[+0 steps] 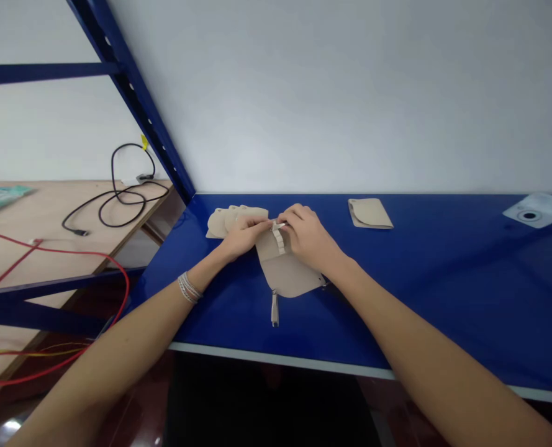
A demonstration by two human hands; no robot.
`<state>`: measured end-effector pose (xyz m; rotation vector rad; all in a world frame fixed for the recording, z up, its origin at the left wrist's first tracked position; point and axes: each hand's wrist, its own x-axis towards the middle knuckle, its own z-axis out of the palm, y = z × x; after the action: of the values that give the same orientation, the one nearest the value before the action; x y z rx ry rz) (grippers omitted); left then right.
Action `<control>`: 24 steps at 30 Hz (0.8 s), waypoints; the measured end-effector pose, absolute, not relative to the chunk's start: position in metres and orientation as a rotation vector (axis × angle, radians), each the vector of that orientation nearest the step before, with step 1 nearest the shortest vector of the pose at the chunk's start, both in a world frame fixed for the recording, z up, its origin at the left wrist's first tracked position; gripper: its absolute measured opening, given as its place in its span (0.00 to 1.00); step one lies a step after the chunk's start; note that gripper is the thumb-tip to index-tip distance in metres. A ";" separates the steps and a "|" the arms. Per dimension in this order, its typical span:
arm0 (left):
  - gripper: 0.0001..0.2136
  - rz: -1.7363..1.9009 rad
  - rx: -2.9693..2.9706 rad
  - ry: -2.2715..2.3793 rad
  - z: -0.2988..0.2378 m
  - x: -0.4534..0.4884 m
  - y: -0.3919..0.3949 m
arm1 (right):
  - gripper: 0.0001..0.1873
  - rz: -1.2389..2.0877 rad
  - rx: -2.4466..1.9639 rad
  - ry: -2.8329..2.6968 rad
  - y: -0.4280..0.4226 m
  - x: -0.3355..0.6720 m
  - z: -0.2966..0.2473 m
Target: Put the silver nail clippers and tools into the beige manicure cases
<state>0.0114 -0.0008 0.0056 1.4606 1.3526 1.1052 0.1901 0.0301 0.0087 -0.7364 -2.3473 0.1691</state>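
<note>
A beige pouch lies on the blue table, its rounded end toward me and a small tab sticking out below. My left hand and my right hand meet over its upper end. Both pinch a small white ribbed clip at the pouch's narrow end, fingers closed. A beaded bracelet circles my left wrist. Just behind my left hand lies a fanned stack of several more beige pouches.
Another beige pouch lies farther back on the right. A clear plastic piece with a dark ring sits at the far right. Left of a blue rack post, a wooden bench carries black and red cables.
</note>
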 end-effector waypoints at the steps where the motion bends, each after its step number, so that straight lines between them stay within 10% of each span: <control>1: 0.13 1.113 1.457 1.351 0.005 0.011 0.000 | 0.12 0.152 -0.739 -2.345 0.029 0.190 0.009; 24: 0.12 1.172 1.463 1.473 0.004 0.010 0.000 | 0.08 0.184 -0.761 -2.213 0.033 0.197 0.008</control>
<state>0.0100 0.0000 0.0042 1.4633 1.4734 1.1723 0.1965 0.0325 0.0078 -0.7609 -2.2133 0.1837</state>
